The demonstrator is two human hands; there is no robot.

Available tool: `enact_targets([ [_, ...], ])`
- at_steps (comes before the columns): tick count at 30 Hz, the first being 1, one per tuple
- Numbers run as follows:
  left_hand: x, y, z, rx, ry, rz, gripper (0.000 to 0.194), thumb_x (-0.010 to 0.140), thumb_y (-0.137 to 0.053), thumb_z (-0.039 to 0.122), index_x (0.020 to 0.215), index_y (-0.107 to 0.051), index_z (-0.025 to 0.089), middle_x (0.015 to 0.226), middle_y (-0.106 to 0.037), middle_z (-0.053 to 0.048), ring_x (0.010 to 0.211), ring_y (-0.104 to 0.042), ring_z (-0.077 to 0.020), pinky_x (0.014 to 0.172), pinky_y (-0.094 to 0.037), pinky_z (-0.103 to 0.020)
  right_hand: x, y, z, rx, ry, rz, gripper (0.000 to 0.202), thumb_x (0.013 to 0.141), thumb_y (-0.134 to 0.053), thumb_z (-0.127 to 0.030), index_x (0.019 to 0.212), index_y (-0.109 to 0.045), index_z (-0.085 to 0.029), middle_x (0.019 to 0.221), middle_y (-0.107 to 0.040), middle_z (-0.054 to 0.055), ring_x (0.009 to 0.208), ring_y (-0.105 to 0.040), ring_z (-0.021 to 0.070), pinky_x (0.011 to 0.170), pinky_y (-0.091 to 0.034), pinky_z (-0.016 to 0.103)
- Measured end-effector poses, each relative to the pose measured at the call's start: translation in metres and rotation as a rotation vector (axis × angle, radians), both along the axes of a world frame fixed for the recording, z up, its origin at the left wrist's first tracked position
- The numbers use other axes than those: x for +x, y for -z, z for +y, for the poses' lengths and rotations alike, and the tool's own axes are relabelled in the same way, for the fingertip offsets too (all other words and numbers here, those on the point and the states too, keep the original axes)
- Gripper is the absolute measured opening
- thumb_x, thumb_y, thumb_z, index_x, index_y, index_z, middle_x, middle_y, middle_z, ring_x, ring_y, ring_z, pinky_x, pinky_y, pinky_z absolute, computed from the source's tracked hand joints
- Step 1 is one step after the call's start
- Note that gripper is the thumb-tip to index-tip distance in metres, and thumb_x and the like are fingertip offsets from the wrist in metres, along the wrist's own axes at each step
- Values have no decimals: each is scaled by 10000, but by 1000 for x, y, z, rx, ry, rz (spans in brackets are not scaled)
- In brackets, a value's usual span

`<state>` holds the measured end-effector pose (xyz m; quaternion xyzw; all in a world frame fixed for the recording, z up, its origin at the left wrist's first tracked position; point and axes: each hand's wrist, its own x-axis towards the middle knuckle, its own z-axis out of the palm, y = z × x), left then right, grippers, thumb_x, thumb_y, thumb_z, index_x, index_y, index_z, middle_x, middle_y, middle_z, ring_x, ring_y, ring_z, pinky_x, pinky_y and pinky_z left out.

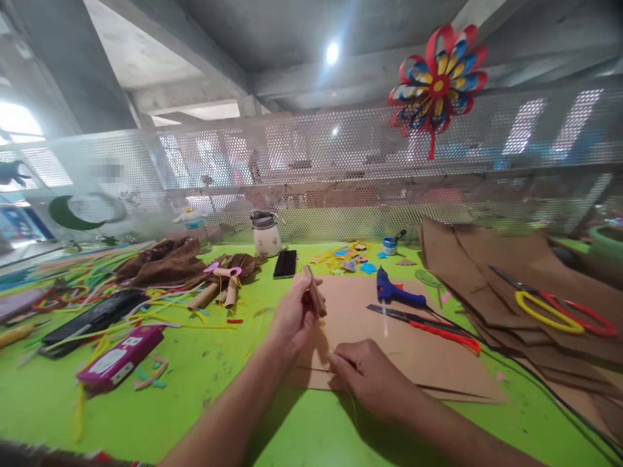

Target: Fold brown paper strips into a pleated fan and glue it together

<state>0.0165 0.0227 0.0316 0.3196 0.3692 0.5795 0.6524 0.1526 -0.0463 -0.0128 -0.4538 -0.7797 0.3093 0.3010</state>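
Note:
My left hand is closed around a small folded piece of brown card, tilted upright above the paper. Below and to its right, my right hand pinches with thumb and forefinger at what looks like a thin yellow thread, faint against the brown, leading up toward the card piece. Under both hands lies a flat brown paper sheet. On that sheet, to the right, rest a blue glue gun and red-handled scissors.
Brown paper sheets with yellow-and-red scissors lie right; the glue gun's black cord crosses there. Left are paper rolls, a purple box, a black case and colourful strips. A phone and jar stand behind.

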Motion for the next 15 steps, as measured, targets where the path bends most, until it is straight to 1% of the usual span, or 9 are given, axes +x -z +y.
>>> enact_targets([
  [4,0,5,-5,-49,4,104,169,836,-488,286,836,-557,131,452,-564,-16,384,-481,-102,399,-366,-181,1,-2,-2,55,-12,-145,357,903,-380,-269,637,-576,-134,570,-553,15,518,-439,97,520,-261,238],
  [6,0,4,-7,-74,25,149,185,845,-462,302,823,-540,136,450,-580,-33,358,-484,-111,386,-356,-187,3,-2,-2,66,0,-218,360,900,-384,-276,650,-601,-134,575,-573,31,516,-442,106,515,-249,248],
  [8,1,2,-10,-84,67,175,192,852,-439,296,809,-530,133,454,-593,-48,354,-504,-124,396,-374,-200,7,-3,2,72,16,-273,361,891,-397,-286,646,-616,-136,567,-582,44,502,-438,115,499,-230,254],
  [12,3,-1,-19,-106,165,193,180,855,-413,237,792,-533,118,441,-592,-61,467,-616,-174,480,-438,-222,19,-4,14,85,49,-301,367,885,-394,-289,651,-637,-145,582,-613,55,496,-452,121,491,-220,251],
  [15,3,0,-23,-122,249,192,179,853,-431,254,791,-534,122,467,-612,-73,528,-651,-201,530,-468,-251,27,-5,24,76,79,-297,365,888,-385,-296,680,-648,-150,615,-636,53,530,-484,127,500,-233,241],
])
